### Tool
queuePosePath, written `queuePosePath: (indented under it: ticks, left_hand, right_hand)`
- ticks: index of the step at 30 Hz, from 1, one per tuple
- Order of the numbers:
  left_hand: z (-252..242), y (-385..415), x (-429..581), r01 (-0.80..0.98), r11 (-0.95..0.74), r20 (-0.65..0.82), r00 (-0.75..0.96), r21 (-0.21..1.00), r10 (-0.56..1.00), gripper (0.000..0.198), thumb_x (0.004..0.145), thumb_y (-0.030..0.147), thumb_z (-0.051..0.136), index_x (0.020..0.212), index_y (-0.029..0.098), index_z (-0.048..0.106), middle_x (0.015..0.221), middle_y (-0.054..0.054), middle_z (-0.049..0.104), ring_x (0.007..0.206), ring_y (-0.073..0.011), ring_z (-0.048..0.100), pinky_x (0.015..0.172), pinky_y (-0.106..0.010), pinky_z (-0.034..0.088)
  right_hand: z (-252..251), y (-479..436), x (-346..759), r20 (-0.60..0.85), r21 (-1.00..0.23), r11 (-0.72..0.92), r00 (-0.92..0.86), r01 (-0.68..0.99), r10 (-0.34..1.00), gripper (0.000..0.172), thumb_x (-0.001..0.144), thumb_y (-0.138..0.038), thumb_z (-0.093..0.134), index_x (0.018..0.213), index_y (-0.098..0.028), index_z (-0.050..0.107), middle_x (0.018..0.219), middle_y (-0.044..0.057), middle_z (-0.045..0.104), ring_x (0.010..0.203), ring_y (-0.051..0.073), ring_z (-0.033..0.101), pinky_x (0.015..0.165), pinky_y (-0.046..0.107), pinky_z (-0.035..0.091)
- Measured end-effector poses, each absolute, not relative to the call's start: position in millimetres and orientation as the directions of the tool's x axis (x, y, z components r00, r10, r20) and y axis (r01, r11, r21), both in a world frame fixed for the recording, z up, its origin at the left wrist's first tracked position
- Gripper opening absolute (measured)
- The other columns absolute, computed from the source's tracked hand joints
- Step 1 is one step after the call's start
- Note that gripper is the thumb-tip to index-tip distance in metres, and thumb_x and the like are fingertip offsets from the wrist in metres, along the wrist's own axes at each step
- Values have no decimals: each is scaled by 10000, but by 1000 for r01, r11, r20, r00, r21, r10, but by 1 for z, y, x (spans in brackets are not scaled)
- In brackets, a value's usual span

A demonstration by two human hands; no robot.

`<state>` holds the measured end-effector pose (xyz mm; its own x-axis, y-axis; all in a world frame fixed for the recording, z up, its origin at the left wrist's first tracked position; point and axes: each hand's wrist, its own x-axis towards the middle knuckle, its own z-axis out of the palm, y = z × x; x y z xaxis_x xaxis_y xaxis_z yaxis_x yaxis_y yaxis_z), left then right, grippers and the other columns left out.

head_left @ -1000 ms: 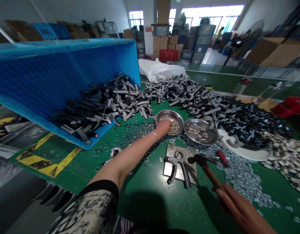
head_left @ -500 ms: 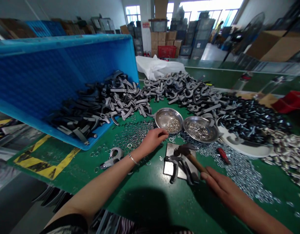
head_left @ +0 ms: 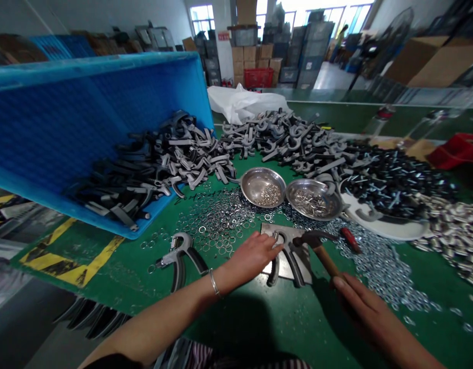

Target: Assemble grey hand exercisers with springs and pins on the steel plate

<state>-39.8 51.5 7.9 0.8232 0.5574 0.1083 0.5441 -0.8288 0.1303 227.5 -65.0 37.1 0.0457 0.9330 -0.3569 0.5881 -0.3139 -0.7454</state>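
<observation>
"What are the hands doing, there at the worktop's near edge?"

"The right hand [head_left: 375, 312] is closed round the wooden handle of a hammer [head_left: 324, 258], with the head held near the right corner of a steel plate [head_left: 283, 274]. I can't tell if it's touching. The left hand [head_left: 252, 259] is open, its fingertips [head_left: 273, 246] against a hand-grip exerciser [head_left: 291, 259]."

"Where's the exerciser?"

"Lying flat on the plate, mid-worktop, handles toward the person. A second exerciser [head_left: 178, 261] lies off to the left, just beyond the wrist's bangle [head_left: 213, 282]."

"What's around the plate?"

"Loose steel washers [head_left: 213, 220] are scattered on its far left, with more [head_left: 378, 271] to the right, beside a red-handled screwdriver [head_left: 350, 240]. Just past it sit two steel bowls [head_left: 262, 187] [head_left: 313, 199] holding small metal parts."

"And further along?"

"At the left edge, a tipped blue crate [head_left: 86, 102] spills grey handles [head_left: 155, 164]. More handles [head_left: 282, 138] heap along the far side, black-headed bolts [head_left: 394, 179] lie right of them, and a white plastic bag [head_left: 240, 105] sits behind. Beyond the worktop, cartons and crates [head_left: 271, 61] are stacked."
</observation>
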Motion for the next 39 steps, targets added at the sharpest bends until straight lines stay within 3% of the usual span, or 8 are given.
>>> queuePosePath:
  ticks: [5,12,20,24,28,32,36,39]
  left_hand:
    - [5,49,-38,565,-806,89,806,178,585,382,1012,196,418,1384,216,499,1076,-82,607,1038,-243,549,931,-384,409]
    - [7,67,-27,552,-595,95,682,584,725,258,947,125,494,1043,194,724,970,-65,642,999,-208,590,925,-340,459]
    - [-10,78,-40,448,-258,39,441,856,897,125,878,169,596,967,171,683,881,-26,692,815,-166,643,772,-283,501]
    - [-10,75,-51,436,-201,5,410,877,912,93,888,217,601,897,172,682,840,-17,698,784,-166,641,729,-270,475]
    - [-3,72,-60,489,-233,23,398,841,917,145,927,217,552,898,169,686,876,-30,704,830,-175,635,763,-280,460]
    - [5,75,-60,544,-292,56,409,787,911,177,959,236,516,921,166,674,923,-47,701,863,-184,628,801,-295,465]
    - [11,87,-46,605,-360,72,446,710,892,193,974,250,501,933,168,671,961,-61,701,903,-199,630,836,-316,470]
    - [14,97,-31,605,-392,83,473,693,877,176,962,236,523,918,160,675,959,-67,701,908,-203,631,830,-316,473]
  right_hand:
    - [30,-75,224,-416,-779,-379,41,500,909,465,925,-654,415,779,-236,555,650,-2,565,609,179,562,568,262,490]
    - [34,-66,232,-444,-731,-341,-32,590,895,448,950,-632,385,864,-236,577,659,-15,578,628,186,587,592,275,472]
    - [49,-48,226,-328,-619,-111,-127,778,936,425,989,-578,327,995,-242,587,712,24,662,630,210,643,603,312,475]
    - [53,-34,222,-328,-497,-4,-183,868,927,416,979,-573,342,977,-241,592,728,54,698,620,239,664,594,339,478]
    - [57,-29,223,-314,-555,-4,-205,832,927,415,1007,-553,292,921,-253,566,743,40,690,680,218,672,647,329,489]
    - [53,-28,225,-319,-511,-35,-152,859,935,405,979,-575,330,931,-240,552,703,42,659,626,228,643,614,346,468]
    - [51,-26,227,-449,-649,-185,-175,738,876,460,977,-616,324,828,-239,540,648,3,590,590,186,597,551,297,454]
    - [50,-28,226,-404,-713,-249,-93,656,910,478,982,-623,298,782,-242,507,604,-20,539,566,173,570,529,281,439]
